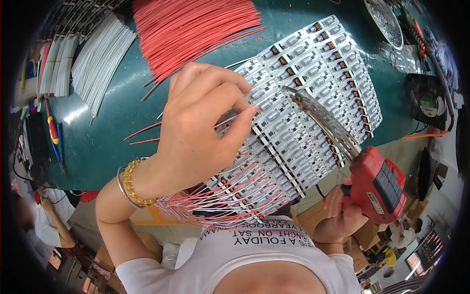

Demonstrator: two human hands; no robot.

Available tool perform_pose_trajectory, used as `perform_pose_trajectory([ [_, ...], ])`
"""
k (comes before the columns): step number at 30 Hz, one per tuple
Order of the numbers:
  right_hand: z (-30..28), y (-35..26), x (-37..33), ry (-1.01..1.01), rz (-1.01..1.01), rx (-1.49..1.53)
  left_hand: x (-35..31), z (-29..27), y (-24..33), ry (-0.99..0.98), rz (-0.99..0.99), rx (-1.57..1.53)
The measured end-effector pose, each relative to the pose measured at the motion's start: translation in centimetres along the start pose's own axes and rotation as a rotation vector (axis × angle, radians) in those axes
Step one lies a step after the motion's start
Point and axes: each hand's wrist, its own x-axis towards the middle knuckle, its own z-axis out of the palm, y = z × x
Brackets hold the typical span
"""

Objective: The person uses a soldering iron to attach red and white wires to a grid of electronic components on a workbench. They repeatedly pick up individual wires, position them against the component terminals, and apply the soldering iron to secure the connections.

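My left hand [203, 115] is closed in a pinch above the left part of a panel of small circuit boards [303, 68]. A thin wire [226, 121] shows in the gap between its thumb and fingers; the fingertips partly hide it. Wrapped around the handle of a red soldering gun [376, 188] is my right hand [345, 210]. The gun's metal tip points up and left, over the middle of the panel. Red and white wires [245, 188] are attached along the panel's near rows and hang toward me. Red wire ends [142, 131] stick out left of my left hand.
A bundle of red wires [196, 29] and a bundle of white wires [100, 63] lie on the green table [117, 147]. A screwdriver [52, 130] lies at the left. A metal dish [387, 24] and a black fan [427, 103] stand at the right.
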Motion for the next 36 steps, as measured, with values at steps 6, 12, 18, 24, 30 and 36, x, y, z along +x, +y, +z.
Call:
perform_pose_trajectory([
  [6, 0.3, 0.1, -0.1, 0.003, -0.001, -0.029, 0.0, 0.3, -0.1, 0.004, 0.013, 0.012],
  [12, 0.3, -0.3, 0.1, 0.031, -0.02, 0.02, 0.0, 0.4, -0.1, 0.02, 0.015, 0.013],
  [18, 0.1, 0.0, 0.4, -0.053, -0.009, 0.045, -0.1, 0.5, -0.3, 0.026, 0.018, -0.004],
  [24, -0.1, 0.2, 0.7, -0.056, -0.029, 0.08, 1.1, -1.2, -1.4, 0.098, 0.11, 0.299],
  [30, -0.5, 0.6, 1.0, -0.095, -0.078, 0.104, 2.4, -3.0, -3.4, -0.212, 0.193, 0.407],
  [36, -0.4, 0.6, 0.9, -0.108, -0.09, 0.111, 3.4, -2.7, -2.8, -0.268, 0.292, 0.584],
])
